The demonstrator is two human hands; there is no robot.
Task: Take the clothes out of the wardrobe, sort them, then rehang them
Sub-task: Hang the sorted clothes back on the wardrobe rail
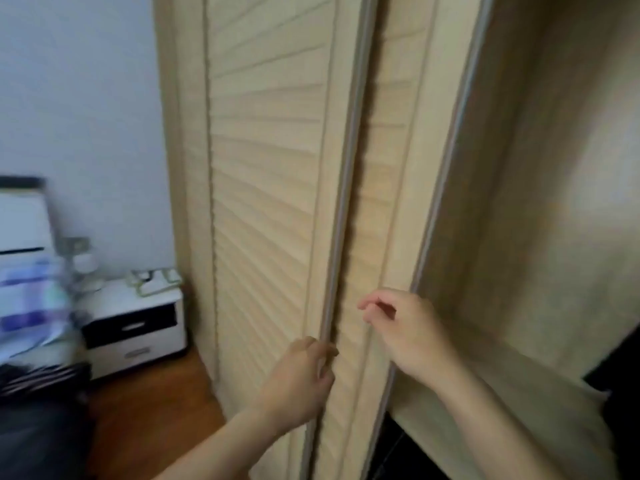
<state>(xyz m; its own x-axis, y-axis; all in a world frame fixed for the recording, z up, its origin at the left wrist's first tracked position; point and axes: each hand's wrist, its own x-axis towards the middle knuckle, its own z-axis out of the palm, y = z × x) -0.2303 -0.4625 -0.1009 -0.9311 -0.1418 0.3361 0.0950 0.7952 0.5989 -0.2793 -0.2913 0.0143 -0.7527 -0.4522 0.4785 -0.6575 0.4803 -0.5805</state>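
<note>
Head view showed 2 slatted sliding doors of a pale wooden wardrobe [540, 202], the front door [270, 168] overlapping the rear door [384, 202]. The left hand [298, 379] had its fingers curled round the metal edge strip [346, 188] of the front door, gripping it. The right hand [405, 330] hovered just beside the rear door's slats, its fingers loosely bent and holding nothing; whether the fingertips touched the wood could not be told.

No clothes were visible; by the task they should hang inside, behind the doors and to the right of the right hand, where only a bare inner panel and a dark gap below showed. The doors looked stiff and fairly light, likely to run along a track, and the slats offered poor purchase, so the edge strip seemed the sound place to pull. Clothes would probably be soft and limp, best lifted by their hangers.

Left of the left hand stood a white bedside cabinet [138, 327] on a brown wooden floor [156, 410], against a plain pale wall [86, 116]. Further left, blurred bedding [31, 306] lay heaped.
</note>
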